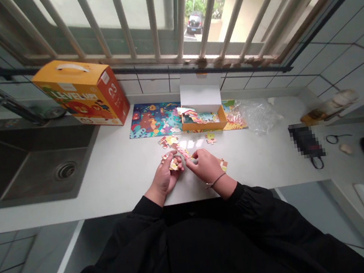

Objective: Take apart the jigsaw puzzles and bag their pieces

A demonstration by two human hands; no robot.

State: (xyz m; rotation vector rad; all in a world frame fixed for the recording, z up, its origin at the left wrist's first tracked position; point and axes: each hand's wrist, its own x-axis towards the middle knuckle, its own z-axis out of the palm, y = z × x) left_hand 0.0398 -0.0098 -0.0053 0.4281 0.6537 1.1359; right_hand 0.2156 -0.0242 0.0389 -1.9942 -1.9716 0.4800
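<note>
My left hand (166, 175) is closed around a few small jigsaw puzzle pieces (173, 163), printed in yellow, white and red. Close beside it, my right hand (207, 167) has its thumb and fingertips together at the end of a pink and red puzzle piece (183, 151). Just beyond my hands, more joined-looking puzzle pieces (168, 141) lie on the counter. Two-coloured puzzle pieces (211, 138) rest farther right, and a brown and cream piece (223, 164) shows partly behind my right wrist.
An orange box (228, 116) with a raised white lid holds more pieces, standing on colourful printed sheets (154, 120). Crumpled clear plastic (258, 115) lies right of it. A large orange carton (84, 93) stands by the sink (82, 152). A blurred black object (306, 140) sits at the right.
</note>
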